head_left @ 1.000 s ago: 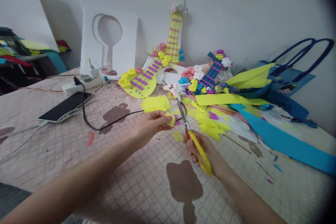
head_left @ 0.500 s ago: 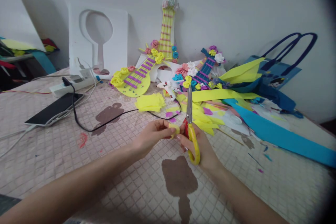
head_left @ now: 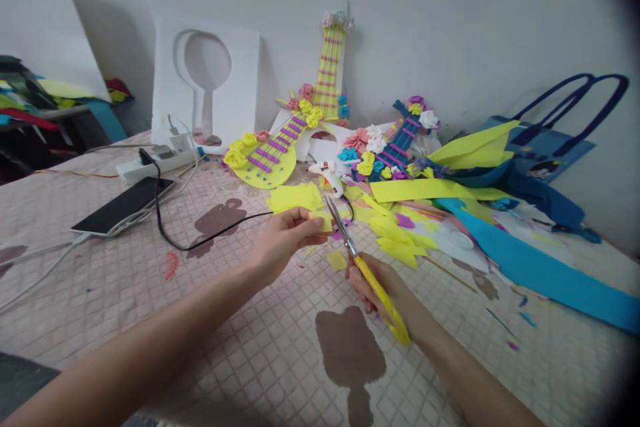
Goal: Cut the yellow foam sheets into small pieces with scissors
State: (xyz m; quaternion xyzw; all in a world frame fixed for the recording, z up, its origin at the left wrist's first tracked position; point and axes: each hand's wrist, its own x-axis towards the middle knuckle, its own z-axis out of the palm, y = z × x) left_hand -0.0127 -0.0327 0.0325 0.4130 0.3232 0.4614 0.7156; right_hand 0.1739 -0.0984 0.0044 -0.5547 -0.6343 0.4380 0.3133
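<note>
My left hand [head_left: 293,235] pinches a small piece of yellow paper [head_left: 323,221] between thumb and fingers. In my right hand [head_left: 379,283] is a pair of scissors [head_left: 353,250] with yellow and red handles, its blades slightly apart and pointing up and left towards the paper. A small yellow square [head_left: 337,260] lies on the tablecloth between the two hands. Just beyond my left hand sits a stack of yellow paper pieces [head_left: 296,197]. A white glue gun [head_left: 327,177] rests behind that stack.
Decorated paper guitars [head_left: 265,163] stand at the back by a white cut-out board [head_left: 247,80]. On the left are a phone [head_left: 123,205], a power strip [head_left: 155,163] and a black cable [head_left: 200,245]. To the right lie a blue paper strip [head_left: 520,260], yellow scraps and a blue bag [head_left: 545,147].
The scissors have swung from upright to leaning left, towards the paper in my left hand. A small yellow square now lies on the table. The view has shifted left.
</note>
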